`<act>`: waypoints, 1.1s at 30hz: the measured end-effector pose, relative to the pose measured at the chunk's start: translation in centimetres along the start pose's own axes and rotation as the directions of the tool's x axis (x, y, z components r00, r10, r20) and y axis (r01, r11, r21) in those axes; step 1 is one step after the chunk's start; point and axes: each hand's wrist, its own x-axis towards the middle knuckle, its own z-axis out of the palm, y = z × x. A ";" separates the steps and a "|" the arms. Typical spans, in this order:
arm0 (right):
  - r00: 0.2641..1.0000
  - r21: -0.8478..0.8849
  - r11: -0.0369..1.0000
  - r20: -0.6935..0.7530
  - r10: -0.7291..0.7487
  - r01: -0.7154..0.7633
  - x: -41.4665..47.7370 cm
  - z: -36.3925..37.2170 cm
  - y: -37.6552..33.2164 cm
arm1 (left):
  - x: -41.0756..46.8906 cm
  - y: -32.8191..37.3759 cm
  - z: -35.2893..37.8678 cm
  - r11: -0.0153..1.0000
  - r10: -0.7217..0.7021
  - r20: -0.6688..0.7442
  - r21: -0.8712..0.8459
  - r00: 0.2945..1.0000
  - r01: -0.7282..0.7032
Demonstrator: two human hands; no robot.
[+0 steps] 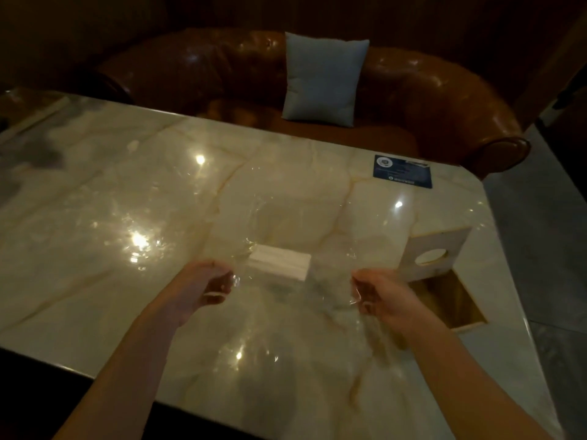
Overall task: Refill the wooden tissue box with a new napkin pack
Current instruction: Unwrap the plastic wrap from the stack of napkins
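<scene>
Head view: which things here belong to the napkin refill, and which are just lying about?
Job:
clear wrap, pinched by left hand and right hand
napkin stack
box lid
open box

Lying about:
blue card
cushion
sofa

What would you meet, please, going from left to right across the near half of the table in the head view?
Left hand → napkin stack → right hand → wooden box, open at the right edge.

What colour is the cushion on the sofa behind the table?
Pale grey-blue, plain; the cushion shows clearly in the head view, against the brown leather sofa.
</scene>
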 end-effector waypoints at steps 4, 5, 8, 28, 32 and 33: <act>0.985 -0.168 0.974 0.054 0.162 -0.151 0.2 -0.6 4.7 | -0.2 -4.0 -1.2 0.924 -0.242 0.050 0.315 0.969 0.215; 0.978 -0.209 0.961 0.061 0.198 -0.182 0.2 -0.7 5.6 | -0.2 -4.6 -1.3 0.871 -0.295 0.055 0.426 0.954 0.245; 0.966 -0.206 0.949 0.049 0.255 -0.240 0.8 -1.1 6.8 | 0.4 -5.1 -1.4 0.780 -0.352 0.039 0.565 0.935 0.270; 0.993 0.071 0.991 -0.019 0.118 -0.116 3.2 0.4 -0.1 | 3.9 -0.4 -0.1 0.962 -0.260 -0.013 -0.090 0.966 0.258; 0.992 0.170 0.980 0.079 0.095 -0.107 3.0 0.7 -2.7 | 3.7 2.0 -0.3 0.973 -0.180 -0.011 -0.146 0.984 0.177; 0.992 0.189 0.977 0.092 0.087 -0.103 2.9 0.8 -3.3 | 3.6 2.6 -0.3 0.974 -0.163 -0.013 -0.160 0.987 0.159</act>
